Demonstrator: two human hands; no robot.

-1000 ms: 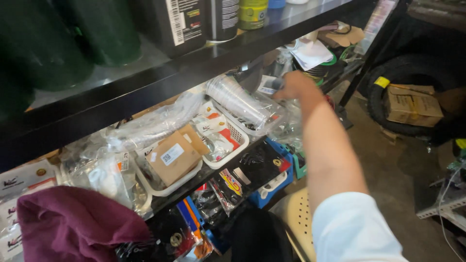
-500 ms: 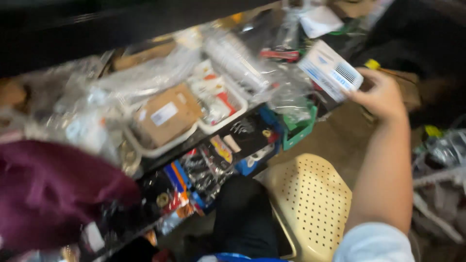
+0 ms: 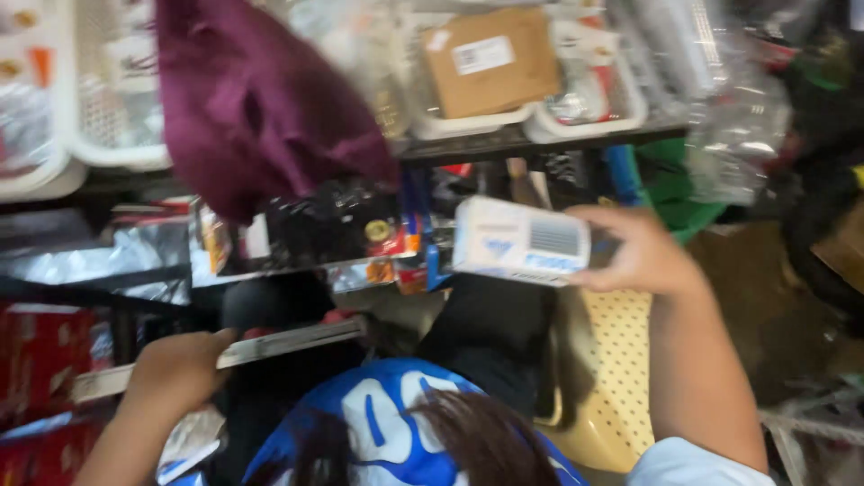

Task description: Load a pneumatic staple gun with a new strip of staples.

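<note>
Below the cluttered shelf of white plastic baskets [image 3: 576, 121], my right hand [image 3: 643, 256] has pulled the small white cardboard box [image 3: 520, 241] down from the rack, fingers pinching its end, while my left hand [image 3: 175, 373] now grips a flat grey strip [image 3: 288, 342].

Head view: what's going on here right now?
A person sits before cluttered shelves. Their right hand holds a small white box out in front, below a shelf edge. Their left hand grips the end of a long flat strip low on the left. A maroon cloth hangs over the shelf above, beside a white basket with a brown cardboard box.
</note>
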